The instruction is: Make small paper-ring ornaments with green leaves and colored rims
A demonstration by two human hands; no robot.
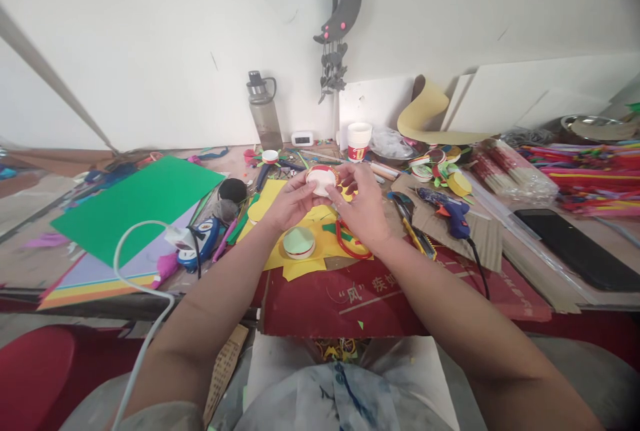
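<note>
Both hands hold a small round white piece with a red rim (323, 181), raised over yellow paper. My left hand (294, 201) grips its left side between thumb and fingers. At its right edge are the thumb and fingertips of my right hand (364, 207). Below them, a similar round piece with a pale green top (299, 243) lies on the yellow paper sheets (280, 259). Red-handled scissors (345, 244) lie near my right wrist, partly hidden by it. A yellow disc (259, 209) sits left of my left hand.
A blue glue gun (453, 214) and a yellow utility knife (417, 231) lie to the right, near a black phone (580, 247). Green card (140, 207) and a white cable (145, 344) are leftward. A bottle (265, 114) and paper cup (359, 141) stand at the back.
</note>
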